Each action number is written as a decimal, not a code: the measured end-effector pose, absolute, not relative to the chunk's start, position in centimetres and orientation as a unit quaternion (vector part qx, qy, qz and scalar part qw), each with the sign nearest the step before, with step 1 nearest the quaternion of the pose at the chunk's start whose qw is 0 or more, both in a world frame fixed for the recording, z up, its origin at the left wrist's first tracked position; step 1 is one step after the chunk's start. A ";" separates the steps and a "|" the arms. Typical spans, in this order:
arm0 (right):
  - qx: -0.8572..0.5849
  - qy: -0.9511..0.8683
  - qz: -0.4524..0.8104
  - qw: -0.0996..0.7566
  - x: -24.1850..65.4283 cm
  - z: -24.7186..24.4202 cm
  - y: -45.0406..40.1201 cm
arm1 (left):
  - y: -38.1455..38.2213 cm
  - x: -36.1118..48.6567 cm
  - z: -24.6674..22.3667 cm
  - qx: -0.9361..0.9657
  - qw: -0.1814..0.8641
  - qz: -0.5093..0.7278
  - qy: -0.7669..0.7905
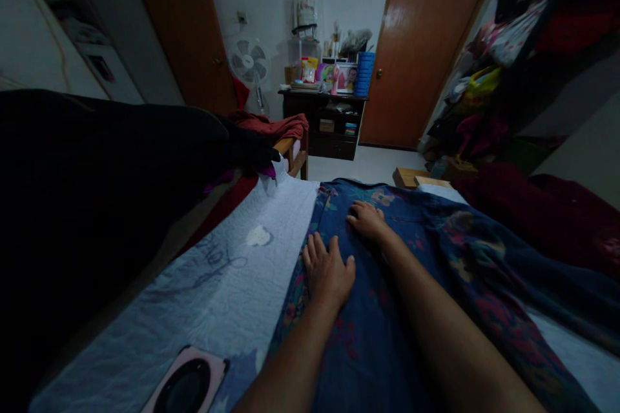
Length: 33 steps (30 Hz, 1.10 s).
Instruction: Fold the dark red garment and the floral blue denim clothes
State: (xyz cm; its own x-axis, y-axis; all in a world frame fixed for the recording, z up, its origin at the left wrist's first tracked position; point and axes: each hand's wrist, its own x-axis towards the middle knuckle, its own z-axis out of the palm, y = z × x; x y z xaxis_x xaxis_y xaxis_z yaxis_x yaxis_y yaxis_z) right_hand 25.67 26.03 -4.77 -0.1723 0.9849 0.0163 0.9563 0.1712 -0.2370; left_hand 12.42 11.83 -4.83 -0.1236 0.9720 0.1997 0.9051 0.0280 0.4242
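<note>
A dark blue cloth with a floral pattern lies spread over the bed, flat near my hands and wrinkled toward the right. My left hand rests palm down on it near its left edge, fingers spread. Farther up, my right hand also lies flat on the cloth, fingers stretched out to the left. Neither hand grips anything. Under the cloth is a pale blue bedsheet, its printed pattern showing to the left.
A pink phone-like object with a round black part lies on the sheet at the lower left. Dark fabric is heaped at left, maroon fabric at right. Beyond the bed stand a fan and a dark cabinet.
</note>
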 end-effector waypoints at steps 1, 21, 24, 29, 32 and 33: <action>-0.640 -0.759 0.084 0.083 25.8 -5.1 25.6 | 11.8 12.4 -4.8 0.658 0.072 0.228 0.714; -0.738 -0.664 0.076 0.098 27.4 -6.0 25.8 | 11.9 12.3 -5.3 0.668 0.057 0.218 0.709; -0.753 -0.645 0.077 0.106 27.8 -6.0 25.8 | 11.9 12.3 -5.3 0.669 0.058 0.221 0.707; -0.746 -0.652 0.040 0.129 27.7 -5.6 24.9 | 11.8 12.3 -5.3 0.673 0.053 0.235 0.699; -0.746 -0.653 0.024 0.133 27.7 -5.4 24.4 | 11.8 12.2 -5.4 0.701 0.056 0.244 0.667; -0.746 -0.653 0.029 0.126 27.6 -5.3 24.3 | 11.9 12.2 -5.4 0.714 0.062 0.242 0.654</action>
State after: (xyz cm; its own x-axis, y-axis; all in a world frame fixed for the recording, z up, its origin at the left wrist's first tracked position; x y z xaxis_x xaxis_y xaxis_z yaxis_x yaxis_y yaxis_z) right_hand 27.64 24.26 -5.35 0.1456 0.9819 0.1210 0.9673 -0.1156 -0.2258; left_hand 12.22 11.86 -5.40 0.0274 0.9639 0.2649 0.9039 -0.1371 0.4052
